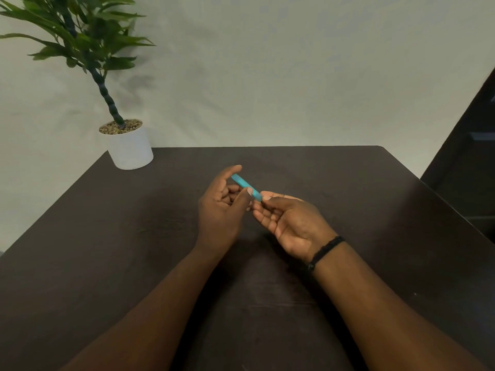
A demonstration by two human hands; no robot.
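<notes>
Thumb of left hand (219,208) partly hides teal stick (241,181).

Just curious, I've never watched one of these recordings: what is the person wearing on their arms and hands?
No sleeves, gloves or rings show. The left hand and its forearm are bare; the right hand is bare too, but a black braided wristband circles its wrist.
</notes>
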